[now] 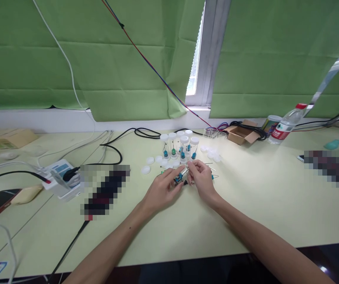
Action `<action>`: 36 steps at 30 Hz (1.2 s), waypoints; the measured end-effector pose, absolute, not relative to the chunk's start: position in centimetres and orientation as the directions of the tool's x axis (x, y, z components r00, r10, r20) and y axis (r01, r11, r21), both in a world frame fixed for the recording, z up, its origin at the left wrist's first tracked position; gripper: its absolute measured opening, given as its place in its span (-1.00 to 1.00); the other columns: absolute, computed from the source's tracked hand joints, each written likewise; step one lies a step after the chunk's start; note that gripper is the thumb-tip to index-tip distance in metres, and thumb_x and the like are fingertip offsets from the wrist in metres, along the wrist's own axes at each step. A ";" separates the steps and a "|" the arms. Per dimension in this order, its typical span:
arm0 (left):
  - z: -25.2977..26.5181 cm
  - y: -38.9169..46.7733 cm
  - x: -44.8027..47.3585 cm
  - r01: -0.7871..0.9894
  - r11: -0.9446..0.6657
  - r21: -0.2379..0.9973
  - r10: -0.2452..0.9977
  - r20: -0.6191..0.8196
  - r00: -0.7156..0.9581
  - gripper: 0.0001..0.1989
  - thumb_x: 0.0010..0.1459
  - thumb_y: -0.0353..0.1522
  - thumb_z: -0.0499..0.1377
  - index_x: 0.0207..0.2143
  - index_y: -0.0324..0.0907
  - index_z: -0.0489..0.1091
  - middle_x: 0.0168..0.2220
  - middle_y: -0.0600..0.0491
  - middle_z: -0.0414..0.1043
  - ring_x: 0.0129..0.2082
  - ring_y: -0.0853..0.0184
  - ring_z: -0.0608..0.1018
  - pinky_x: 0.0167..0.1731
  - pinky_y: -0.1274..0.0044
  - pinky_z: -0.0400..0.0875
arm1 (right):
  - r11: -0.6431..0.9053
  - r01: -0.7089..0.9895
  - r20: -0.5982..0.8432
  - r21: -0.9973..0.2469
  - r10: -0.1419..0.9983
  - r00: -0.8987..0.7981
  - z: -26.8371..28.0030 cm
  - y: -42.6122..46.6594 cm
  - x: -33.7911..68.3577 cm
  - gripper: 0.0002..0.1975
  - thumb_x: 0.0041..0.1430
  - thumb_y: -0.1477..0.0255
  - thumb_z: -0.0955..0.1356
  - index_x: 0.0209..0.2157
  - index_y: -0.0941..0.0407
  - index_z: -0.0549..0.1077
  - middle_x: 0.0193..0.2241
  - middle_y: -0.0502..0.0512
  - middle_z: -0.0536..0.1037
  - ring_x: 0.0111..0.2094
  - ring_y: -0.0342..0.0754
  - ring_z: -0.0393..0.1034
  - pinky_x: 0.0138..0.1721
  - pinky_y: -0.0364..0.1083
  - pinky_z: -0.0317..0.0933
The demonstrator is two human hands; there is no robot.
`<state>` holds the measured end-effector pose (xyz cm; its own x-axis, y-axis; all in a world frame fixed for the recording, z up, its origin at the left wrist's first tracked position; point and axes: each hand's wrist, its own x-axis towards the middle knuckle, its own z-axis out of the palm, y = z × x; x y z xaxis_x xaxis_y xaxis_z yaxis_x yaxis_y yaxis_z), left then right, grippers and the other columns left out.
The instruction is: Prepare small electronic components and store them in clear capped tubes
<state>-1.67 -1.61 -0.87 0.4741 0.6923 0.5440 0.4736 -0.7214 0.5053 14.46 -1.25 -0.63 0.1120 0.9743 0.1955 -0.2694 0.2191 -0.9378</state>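
Note:
My left hand [164, 186] is closed around a small clear tube [180, 176] that lies tilted, with blue pieces showing in it. My right hand [200, 176] is pinched at the tube's upper right end; whatever sits between its fingertips is too small to make out. Just beyond my hands, several clear capped tubes [173, 146] stand upright, each with a blue or green bead-like part on a thin wire inside. Loose wired blue parts [213, 177] lie beside my right hand. A small black piece [185, 182] is on the table beneath the fingers.
White round caps [146, 169] lie left of the tubes, more caps [213, 153] to the right. Behind are an open cardboard box [242, 133], a water bottle [287, 124] and black cable [146, 133]. A power strip [61, 179] and a blurred dark device [107, 191] are left.

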 end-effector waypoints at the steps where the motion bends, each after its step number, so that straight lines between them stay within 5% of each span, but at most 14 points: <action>1: -0.9 -1.6 -1.7 0.474 -0.721 0.506 0.693 0.547 0.470 -0.50 0.21 -0.41 0.13 0.20 -0.01 0.22 -0.28 0.07 0.37 -0.53 0.48 0.37 -0.44 0.58 0.39 | 0.214 -0.272 0.191 -0.938 0.976 0.107 -0.6 -1.2 14.5 -0.66 0.16 0.18 0.37 -0.51 0.10 0.27 -0.78 -0.17 0.27 -0.76 -0.23 0.13 -0.70 -0.21 0.06; 36: -1.0 -1.6 -1.7 0.517 -0.709 0.480 0.702 0.555 0.447 -0.49 0.20 -0.41 0.13 0.21 -0.01 0.21 -0.28 0.07 0.40 -0.50 0.45 0.37 -0.48 0.60 0.38 | 0.222 -0.220 0.204 -0.950 0.974 0.099 -0.7 -1.3 14.4 -0.74 0.13 0.22 0.40 -0.43 0.08 0.31 -0.74 -0.17 0.31 -0.73 -0.18 0.22 -0.65 -0.18 0.19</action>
<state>-1.69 -1.62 -0.95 0.4471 0.7018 0.5546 0.5172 -0.7087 0.4799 14.37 -1.34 -0.70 0.0992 0.9739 0.2043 -0.2196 0.2216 -0.9501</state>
